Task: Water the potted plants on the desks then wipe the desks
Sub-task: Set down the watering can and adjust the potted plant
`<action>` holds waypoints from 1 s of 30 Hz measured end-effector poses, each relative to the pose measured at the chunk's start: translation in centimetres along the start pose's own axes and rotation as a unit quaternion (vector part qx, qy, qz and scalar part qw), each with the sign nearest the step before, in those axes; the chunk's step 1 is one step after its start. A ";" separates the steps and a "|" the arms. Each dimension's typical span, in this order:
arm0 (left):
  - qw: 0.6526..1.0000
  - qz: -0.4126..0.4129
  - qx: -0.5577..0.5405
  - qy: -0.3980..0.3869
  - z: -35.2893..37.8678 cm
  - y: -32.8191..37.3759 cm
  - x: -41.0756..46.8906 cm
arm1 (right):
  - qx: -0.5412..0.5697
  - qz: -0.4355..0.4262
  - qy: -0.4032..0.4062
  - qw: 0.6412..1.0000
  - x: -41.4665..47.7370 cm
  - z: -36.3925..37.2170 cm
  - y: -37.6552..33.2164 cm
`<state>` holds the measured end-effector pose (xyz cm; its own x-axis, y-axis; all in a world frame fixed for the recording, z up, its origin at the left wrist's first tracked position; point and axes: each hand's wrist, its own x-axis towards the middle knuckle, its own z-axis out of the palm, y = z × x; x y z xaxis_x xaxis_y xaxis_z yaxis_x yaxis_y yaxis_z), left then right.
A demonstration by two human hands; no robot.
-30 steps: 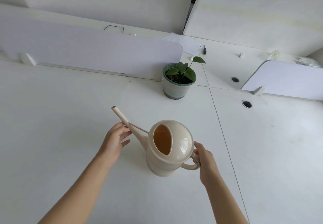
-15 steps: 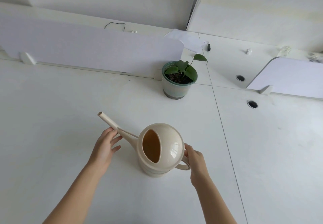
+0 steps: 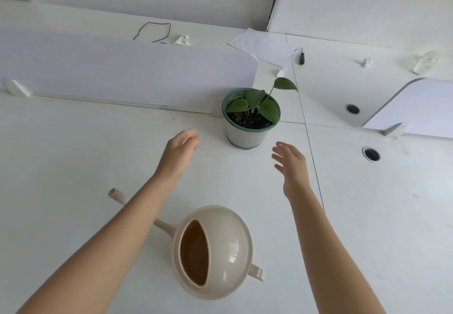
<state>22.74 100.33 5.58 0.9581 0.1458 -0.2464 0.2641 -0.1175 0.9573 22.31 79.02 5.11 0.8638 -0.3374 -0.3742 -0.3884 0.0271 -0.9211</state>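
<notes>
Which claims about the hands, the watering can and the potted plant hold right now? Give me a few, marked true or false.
1. The left hand and the right hand are both open and hold nothing. True.
2. The watering can stands upright on the desk, nearer the person than the potted plant. True.
3. The right hand grips the can's handle. False: the handle is free, and that hand is stretched out toward the pot, well apart from the can.
4. The can's spout points to the right. False: it points left, and the left forearm crosses over it.
5. A crumpled paper lies beyond the divider panel. True.
</notes>
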 end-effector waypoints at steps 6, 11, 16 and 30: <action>0.999 -0.024 -0.020 -0.013 5.0 0.5 7.8 | 0.014 -0.020 0.010 1.000 5.0 1.4 -1.4; 0.996 -0.003 -0.036 -0.080 7.2 1.2 11.7 | 0.033 -0.051 -0.006 0.998 7.2 2.6 -1.2; 0.992 -0.001 -0.079 -0.102 7.6 0.2 12.4 | 0.036 -0.077 0.000 0.996 8.3 2.7 -0.4; 0.993 -0.035 -0.063 -0.094 6.2 -0.1 11.3 | 0.040 -0.040 -0.045 0.997 8.3 0.9 -0.6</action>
<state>34.22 95.94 1.81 0.9450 -0.0372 -0.3249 0.3256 0.0125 0.9454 30.02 77.04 2.48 0.9177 -0.2547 -0.3048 -0.2943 0.0794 -0.9524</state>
